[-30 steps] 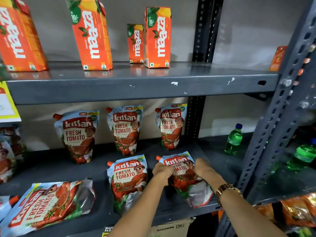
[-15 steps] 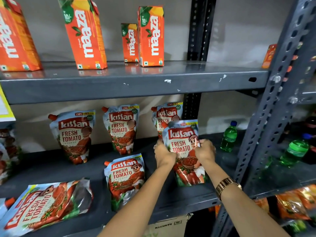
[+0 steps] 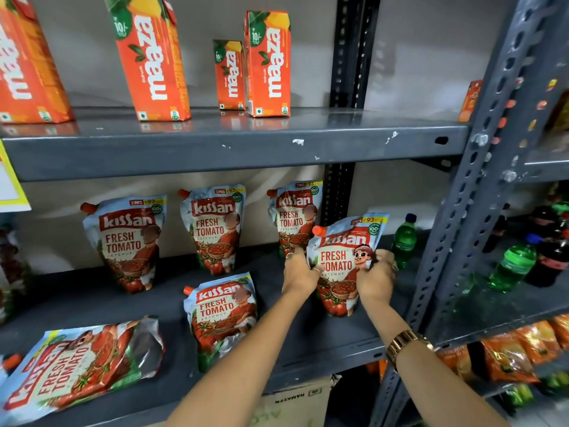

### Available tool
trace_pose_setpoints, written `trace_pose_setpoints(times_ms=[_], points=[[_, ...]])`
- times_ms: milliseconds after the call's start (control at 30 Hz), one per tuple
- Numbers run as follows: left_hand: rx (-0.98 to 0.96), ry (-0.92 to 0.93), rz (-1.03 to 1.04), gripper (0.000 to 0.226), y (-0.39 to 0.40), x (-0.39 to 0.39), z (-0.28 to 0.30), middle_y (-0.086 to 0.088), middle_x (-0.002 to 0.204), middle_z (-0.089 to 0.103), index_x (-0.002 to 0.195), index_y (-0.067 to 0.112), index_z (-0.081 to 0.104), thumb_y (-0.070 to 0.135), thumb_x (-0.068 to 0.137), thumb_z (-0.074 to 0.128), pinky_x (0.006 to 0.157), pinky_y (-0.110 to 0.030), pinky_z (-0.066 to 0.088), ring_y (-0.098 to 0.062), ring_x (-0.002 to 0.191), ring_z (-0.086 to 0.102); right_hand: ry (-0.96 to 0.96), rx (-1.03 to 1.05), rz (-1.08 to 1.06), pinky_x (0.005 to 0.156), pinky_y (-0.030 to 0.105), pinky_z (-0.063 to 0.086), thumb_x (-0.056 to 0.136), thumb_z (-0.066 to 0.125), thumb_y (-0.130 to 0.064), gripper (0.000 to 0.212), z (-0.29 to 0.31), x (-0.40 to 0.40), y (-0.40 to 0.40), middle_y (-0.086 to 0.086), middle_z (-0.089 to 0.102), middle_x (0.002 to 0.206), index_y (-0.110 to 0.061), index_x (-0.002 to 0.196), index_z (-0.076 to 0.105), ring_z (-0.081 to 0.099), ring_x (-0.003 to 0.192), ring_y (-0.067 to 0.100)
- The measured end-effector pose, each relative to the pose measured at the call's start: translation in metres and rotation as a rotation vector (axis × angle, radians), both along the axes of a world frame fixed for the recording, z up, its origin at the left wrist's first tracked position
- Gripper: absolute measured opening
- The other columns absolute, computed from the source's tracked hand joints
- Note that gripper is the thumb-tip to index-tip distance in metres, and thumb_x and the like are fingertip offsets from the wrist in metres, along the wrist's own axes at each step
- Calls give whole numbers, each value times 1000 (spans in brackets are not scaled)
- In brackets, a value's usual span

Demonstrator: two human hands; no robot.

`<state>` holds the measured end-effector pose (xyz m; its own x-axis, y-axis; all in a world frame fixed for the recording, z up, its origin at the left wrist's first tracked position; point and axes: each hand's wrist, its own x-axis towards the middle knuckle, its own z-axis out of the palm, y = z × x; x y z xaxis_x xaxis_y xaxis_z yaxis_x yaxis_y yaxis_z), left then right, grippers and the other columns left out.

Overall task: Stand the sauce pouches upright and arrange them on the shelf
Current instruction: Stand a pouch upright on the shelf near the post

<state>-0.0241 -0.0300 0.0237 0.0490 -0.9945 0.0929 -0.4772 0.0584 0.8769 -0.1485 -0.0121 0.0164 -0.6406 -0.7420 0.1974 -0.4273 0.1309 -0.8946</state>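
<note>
Forearms reach in from the bottom edge, a gold watch on the right wrist. Nearest on the lower shelf, a flat pouch lies on its back at the left, and a front pouch stands slumped beside it. Just past these, the left hand and right hand have their fingers clamped on either side of the held pouch, which stands upright toward the right end of the shelf, its base apparently on the shelf, though the hands partly hide it. Half a second ago it sat further left; now it covers only the lower right corner of the rear-right pouch. A green bottle stands close on its right. Along the back wall stand the rear-left pouch and the rear-middle pouch. On the upper shelf stand orange juice cartons.
</note>
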Motion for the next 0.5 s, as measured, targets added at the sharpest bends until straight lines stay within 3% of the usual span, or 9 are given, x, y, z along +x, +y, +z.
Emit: trace_pose_setpoints(times_ms=[133, 267, 500], points=[[-24, 30, 42, 40, 1, 16, 0, -15, 115, 66, 117, 6, 53, 10, 80, 68, 96, -41, 51, -30, 108, 63, 125, -45, -29, 92, 49, 47, 75, 58, 11, 44, -2, 13, 11, 23, 39, 132, -1, 114, 43, 43, 121, 41], [-34, 34, 110, 38, 3, 39, 4, -16, 112, 66, 118, 3, 56, 9, 82, 66, 93, -35, 50, -30, 103, 64, 244, -83, 38, 96, 48, 43, 78, 55, 6, 37, -2, 25, 18, 20, 45, 128, -3, 113, 49, 45, 117, 38], [16, -24, 305, 34, 17, 96, -4, -19, 115, 64, 116, -2, 58, 6, 83, 64, 90, -30, 45, -30, 109, 59, 346, -78, 368, 74, 36, 43, 82, 52, 1, 21, -15, 57, 26, 18, 57, 104, -4, 102, 53, 55, 97, 33]])
